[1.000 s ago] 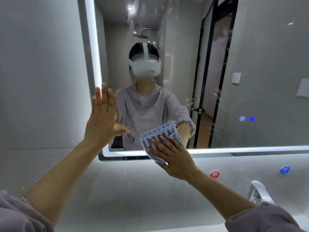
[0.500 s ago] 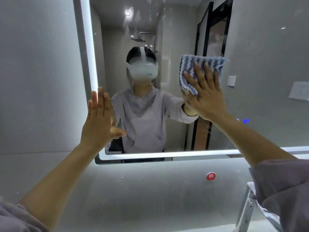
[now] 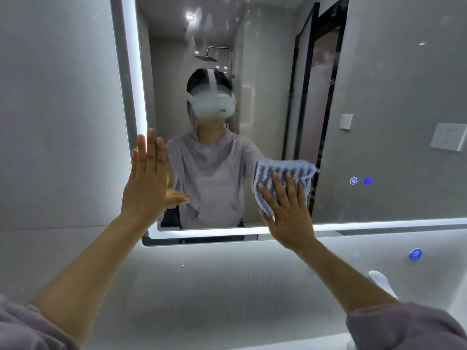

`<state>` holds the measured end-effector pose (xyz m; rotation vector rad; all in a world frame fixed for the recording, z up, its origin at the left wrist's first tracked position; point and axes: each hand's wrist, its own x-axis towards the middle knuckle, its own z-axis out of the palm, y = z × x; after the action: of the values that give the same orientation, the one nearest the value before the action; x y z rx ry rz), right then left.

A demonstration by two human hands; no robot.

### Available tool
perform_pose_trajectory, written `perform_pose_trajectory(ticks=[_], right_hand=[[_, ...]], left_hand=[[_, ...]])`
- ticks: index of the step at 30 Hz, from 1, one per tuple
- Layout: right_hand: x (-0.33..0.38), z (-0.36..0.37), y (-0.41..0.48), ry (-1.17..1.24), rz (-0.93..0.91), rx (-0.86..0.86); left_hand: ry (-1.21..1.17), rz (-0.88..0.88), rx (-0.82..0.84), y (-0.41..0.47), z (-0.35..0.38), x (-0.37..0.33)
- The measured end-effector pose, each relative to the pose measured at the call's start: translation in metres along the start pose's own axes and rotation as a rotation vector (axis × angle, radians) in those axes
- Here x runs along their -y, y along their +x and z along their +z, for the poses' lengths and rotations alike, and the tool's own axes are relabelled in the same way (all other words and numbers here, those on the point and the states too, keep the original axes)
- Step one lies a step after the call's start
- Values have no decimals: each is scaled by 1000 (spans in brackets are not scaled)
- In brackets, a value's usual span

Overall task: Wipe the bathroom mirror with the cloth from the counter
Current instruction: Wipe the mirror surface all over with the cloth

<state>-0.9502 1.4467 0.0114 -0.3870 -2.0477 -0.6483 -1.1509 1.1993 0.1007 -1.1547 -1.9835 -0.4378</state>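
The wall mirror [image 3: 391, 102] has a lit white border along its left and bottom edges. My right hand [image 3: 288, 210] presses a blue and white striped cloth [image 3: 280, 173] flat against the glass low down, just above the bottom light strip, fingers spread straight over it. Flat on the mirror's lower left corner lies my left hand [image 3: 149, 180], fingers straight up, thumb out to the right, holding nothing. A person in a grey top and white headset is reflected between the hands.
Two blue touch icons [image 3: 360, 181] glow on the glass to the right of the cloth. Below the mirror is a grey tiled wall with a blue tap marker [image 3: 415, 254]. A chrome faucet [image 3: 381, 281] shows at lower right behind my right forearm.
My right hand swept the cloth from low centre up to head height, then back down to the mirror's lower part, further right than a second ago. The left hand stayed in place.
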Motion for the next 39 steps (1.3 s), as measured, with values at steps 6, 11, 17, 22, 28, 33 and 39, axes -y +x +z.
perform_pose_trajectory(ticks=[6, 11, 17, 22, 28, 33, 39], right_hand=[[21, 13, -48, -40, 11, 82], [17, 8, -44, -14, -10, 64], [5, -22, 26, 28, 95, 109], [-12, -50, 103, 29, 176, 49], [-13, -43, 125, 6, 273, -50], [-7, -24, 80, 53, 243, -8], [1, -9, 8, 45, 172, 86]], left_hand=[[3, 7, -17, -1, 1, 0], [41, -7, 14, 1, 2, 2], [73, -25, 37, 1, 2, 2], [70, -32, 60, 2, 1, 1], [58, -17, 47, 1, 2, 2], [76, -11, 42, 1, 4, 3], [95, -11, 37, 2, 4, 2]])
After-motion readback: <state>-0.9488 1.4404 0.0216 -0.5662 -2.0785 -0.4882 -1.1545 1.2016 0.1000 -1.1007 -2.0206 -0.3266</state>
